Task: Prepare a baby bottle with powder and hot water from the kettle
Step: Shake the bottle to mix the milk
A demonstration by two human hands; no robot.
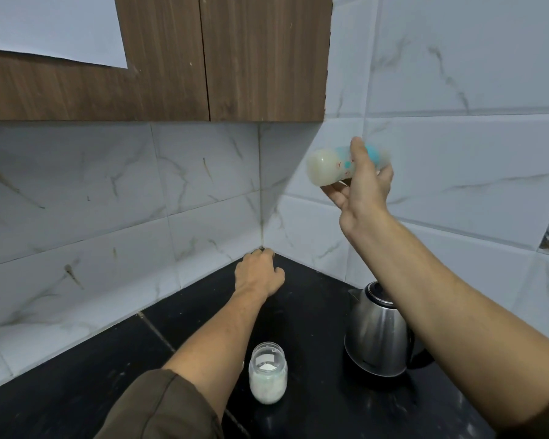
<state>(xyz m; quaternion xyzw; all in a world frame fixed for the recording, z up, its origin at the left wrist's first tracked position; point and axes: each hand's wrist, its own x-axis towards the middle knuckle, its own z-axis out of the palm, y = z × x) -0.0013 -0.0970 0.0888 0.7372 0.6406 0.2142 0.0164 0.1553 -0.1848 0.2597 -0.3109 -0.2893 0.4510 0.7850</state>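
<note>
Up high, right hand (362,182) clamps the blurred bottle (327,166) sideways near the wall. Left hand (257,274) lies palm-down on the tabletop (314,416) in the corner, grip can't be told. Bottle print unreadable; powder jar (268,372) tag blank.

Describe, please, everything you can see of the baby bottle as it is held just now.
The baby bottle is a rounded, translucent, plastic-looking cylinder, milky cream inside, with teal print on its side. It lies roughly sideways in the air above the kettle, its rounded base to the left. Only the grip of the right hand touches it, fingers curled round its middle. It is blurred; its top end cannot be made out.
</note>
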